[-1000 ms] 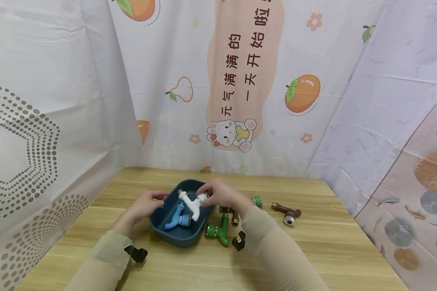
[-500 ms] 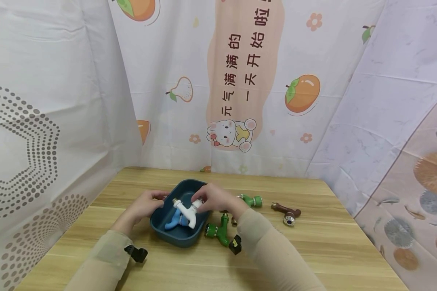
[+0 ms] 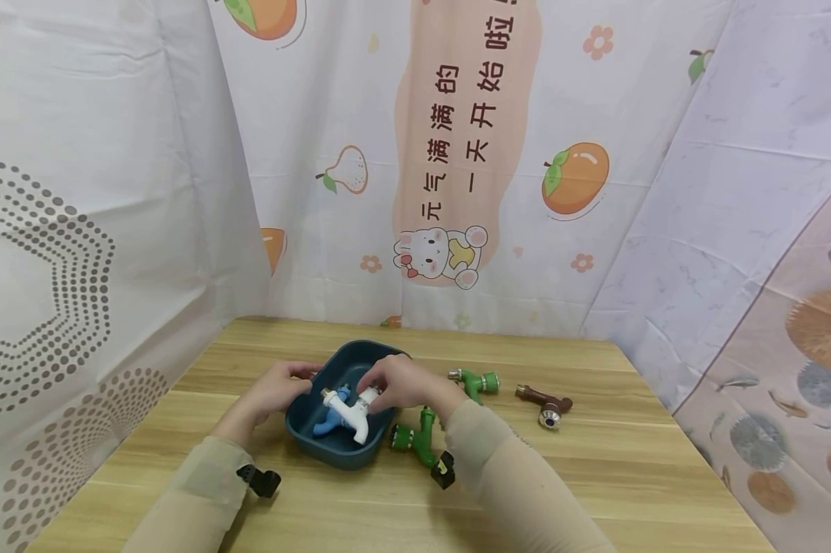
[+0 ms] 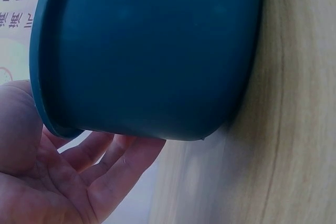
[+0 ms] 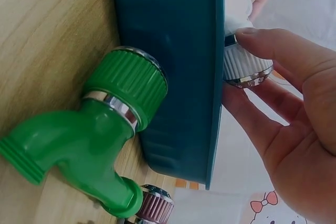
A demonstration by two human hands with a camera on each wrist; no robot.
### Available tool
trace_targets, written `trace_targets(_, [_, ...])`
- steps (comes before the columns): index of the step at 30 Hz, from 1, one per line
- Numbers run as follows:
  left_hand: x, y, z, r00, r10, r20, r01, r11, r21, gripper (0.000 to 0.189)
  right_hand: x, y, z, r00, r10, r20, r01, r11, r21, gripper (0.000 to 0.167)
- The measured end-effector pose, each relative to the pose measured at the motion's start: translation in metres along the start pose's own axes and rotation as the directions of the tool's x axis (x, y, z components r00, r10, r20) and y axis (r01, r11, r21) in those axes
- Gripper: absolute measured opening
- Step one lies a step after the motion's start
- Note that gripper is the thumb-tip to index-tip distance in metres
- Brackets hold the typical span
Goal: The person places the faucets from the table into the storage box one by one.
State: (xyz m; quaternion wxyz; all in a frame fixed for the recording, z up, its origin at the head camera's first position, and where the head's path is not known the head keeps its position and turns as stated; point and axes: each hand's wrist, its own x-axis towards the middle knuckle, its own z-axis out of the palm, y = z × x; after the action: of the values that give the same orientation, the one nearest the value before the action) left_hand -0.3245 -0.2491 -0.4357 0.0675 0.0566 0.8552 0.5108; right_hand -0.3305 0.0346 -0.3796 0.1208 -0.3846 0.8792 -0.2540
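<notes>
Arching down, the right hand [image 3: 400, 382] pinches one white tap [image 3: 346, 413], near two green taps [image 3: 423, 440]; the left hand [image 3: 275, 390] grips one basin [image 3: 339, 458].

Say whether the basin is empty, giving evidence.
Not empty: the blue tap lies inside the basin, partly hidden by the white tap.

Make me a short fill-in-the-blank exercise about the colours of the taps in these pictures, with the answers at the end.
The held tap, in the right hand, is ____.
The partly hidden tap in the basin is ____.
In the head view, the rightmost tap on the table has a ____ body.
In the right wrist view, the largest-looking tap is ____.

Missing words: white; blue; brown; green.
</notes>
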Motion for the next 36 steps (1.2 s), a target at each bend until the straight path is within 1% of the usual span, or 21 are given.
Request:
trace_targets(3, [0.0009, -0.0004, -0.0002, 1.0, 0.0, 0.0, 0.0, 1.0, -0.006, 0.046, 0.0004, -0.0016, 0.0005, 1.0, 0.001, 0.019, -0.001, 1.0, 0.003, 0.028])
trace_targets(8, [0.0017, -0.0001, -0.0006, 1.0, 0.001, 0.0, -0.001, 1.0, -0.008, 0.045, 0.0008, -0.0015, 0.0016, 0.998, 0.004, 0.056, -0.007, 0.998, 0.059, 0.026])
trace_targets(14, [0.0023, -0.0002, -0.001, 1.0, 0.002, 0.003, -0.002, 1.0, -0.023, 0.046, -0.0016, -0.0027, -0.0013, 0.999, -0.007, 0.038, 0.003, 0.995, 0.101, 0.026])
trace_targets(15, [0.0023, -0.0005, -0.001, 1.0, 0.008, 0.009, -0.008, 1.0, -0.019, 0.046, -0.0016, -0.0024, -0.0013, 0.999, -0.007, 0.035, 0.004, 0.995, 0.101, 0.025])
trace_targets(24, [0.0015, -0.0003, -0.0005, 1.0, -0.013, 0.011, 0.014, 0.999, -0.038, 0.046, -0.0019, -0.0008, -0.001, 1.0, -0.005, 0.029, 0.002, 0.993, 0.114, 0.024])
trace_targets(36, [0.0025, -0.001, -0.0009, 1.0, -0.016, 0.006, 0.016, 1.0, -0.022, 0.045, -0.0035, 0.0002, -0.0024, 1.0, -0.006, 0.017, 0.004, 0.992, 0.122, 0.025])
